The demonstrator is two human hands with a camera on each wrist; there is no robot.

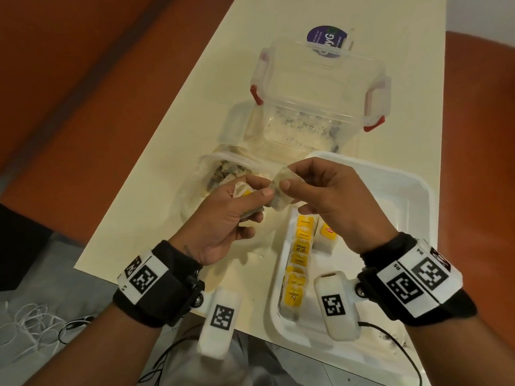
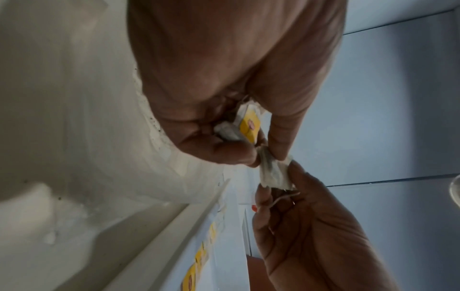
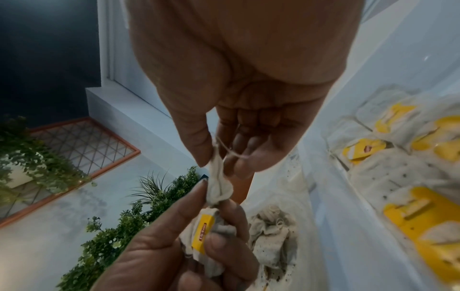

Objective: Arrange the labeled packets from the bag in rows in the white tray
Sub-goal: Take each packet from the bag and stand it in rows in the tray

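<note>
From the head cam I've got both hands up over the table (image 1: 156, 151), between the clear bag (image 1: 211, 174) and the white tray (image 1: 401, 185). My left hand (image 1: 231, 215) is curled around a small bunch of packets (image 1: 248, 199), and its thumb and forefinger also pinch one end of a loose packet (image 1: 281, 190). My right hand (image 1: 331, 196) pinches the other end of that packet. The tray already has a row of yellow-labeled packets (image 1: 298, 263) along its left wall, plus one more packet (image 1: 326, 235) just beside that row.

Left wrist cam: a yellow tag (image 2: 248, 126) sits inside the left grip – the pale packet is stretched across to the right fingertips (image 2: 293, 175).

Right wrist cam: same pinch from the other side, a thread (image 3: 231, 153) trailing off the packet.
</note>
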